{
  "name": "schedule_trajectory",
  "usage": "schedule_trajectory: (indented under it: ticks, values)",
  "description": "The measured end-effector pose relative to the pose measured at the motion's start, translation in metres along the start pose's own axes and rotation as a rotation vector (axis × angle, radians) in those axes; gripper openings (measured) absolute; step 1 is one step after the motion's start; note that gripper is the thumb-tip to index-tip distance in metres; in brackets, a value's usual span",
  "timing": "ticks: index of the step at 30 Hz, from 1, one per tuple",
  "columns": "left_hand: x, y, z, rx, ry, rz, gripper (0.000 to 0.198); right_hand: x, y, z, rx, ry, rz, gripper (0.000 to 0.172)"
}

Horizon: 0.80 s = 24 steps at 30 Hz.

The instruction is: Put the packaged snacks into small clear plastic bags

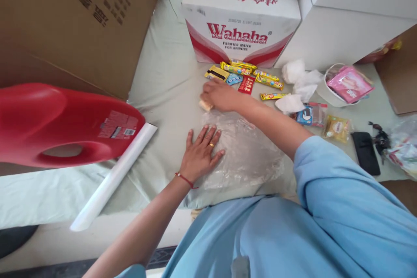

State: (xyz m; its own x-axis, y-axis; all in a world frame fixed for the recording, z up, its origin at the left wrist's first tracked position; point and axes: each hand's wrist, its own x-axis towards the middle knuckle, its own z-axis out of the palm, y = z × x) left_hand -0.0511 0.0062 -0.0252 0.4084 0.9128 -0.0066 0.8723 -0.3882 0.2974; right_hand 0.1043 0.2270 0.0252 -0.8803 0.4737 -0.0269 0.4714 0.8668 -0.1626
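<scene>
Head view, only one available. Risks, as judged: the clear plastic bag (247, 152) looks thin and wrinkled, so a drag by either hand could bunch it or slide it over the cloth-covered table (172, 65). Likely cause: the left hand (201, 154) presses only at its left edge, leaving the rest unpinned. Second risk: the right hand (219, 95) is close to the small packets; a careless sweep of the fingers could knock the gold packet (216, 73), blue packet (233, 79) or red packet (246, 84) out of place. Third: a loose hold could let the tan item (206, 104) slip.

Positions. Bag lies flat between the person's body and the packets, mostly to the right of the left hand and below the right forearm. Tan item sits under the right fingertips, just beyond the bag's upper left corner; its identity cannot be told, as the area is blurred.

Hands. Left: palm down, fingers spread, gripping nothing. Right: fingers curled, apparently pinching the tan item; exact finger contact hidden. Beyond the packets stands a printed water carton (241, 34).
</scene>
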Motion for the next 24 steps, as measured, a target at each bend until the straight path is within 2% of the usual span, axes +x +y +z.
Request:
schedule_trajectory:
  ticks: [2,5,8,9,11,14,16,18,21,24]
  values:
    - [0.000,0.000,0.001,-0.007,0.006,0.005,0.071,-0.032,0.015,-0.012,0.076,0.155,0.158,0.034]
    - [0.000,0.000,0.002,-0.037,0.018,0.008,0.070,-0.101,0.024,-0.030,0.235,0.359,0.386,0.053]
    - [0.000,0.001,0.001,-0.071,0.035,-0.002,0.069,-0.168,-0.002,-0.035,0.434,0.393,0.521,0.071]
    - [0.000,0.001,0.000,-0.081,0.038,-0.004,0.069,-0.184,-0.017,-0.033,0.507,0.364,0.538,0.070]
    - [0.000,0.002,0.000,-0.095,0.037,-0.004,0.069,-0.206,-0.050,-0.027,0.633,0.299,0.511,0.056]
    - [-0.001,0.002,-0.002,-0.098,0.029,0.000,0.068,-0.210,-0.091,-0.018,0.760,0.212,0.411,0.041]
    - [-0.001,0.002,-0.003,-0.092,0.024,0.000,0.067,-0.200,-0.107,-0.014,0.829,0.101,0.360,0.034]
    - [-0.001,0.003,-0.003,-0.088,0.024,-0.005,0.065,-0.186,-0.114,-0.010,0.873,-0.054,0.355,0.035]
    - [-0.001,0.004,-0.004,-0.092,0.027,-0.008,0.065,-0.167,-0.117,-0.005,0.728,-0.203,0.490,0.048]
    - [0.000,0.005,-0.004,-0.106,0.020,-0.011,0.065,-0.162,-0.119,-0.007,0.374,-0.201,0.709,0.052]
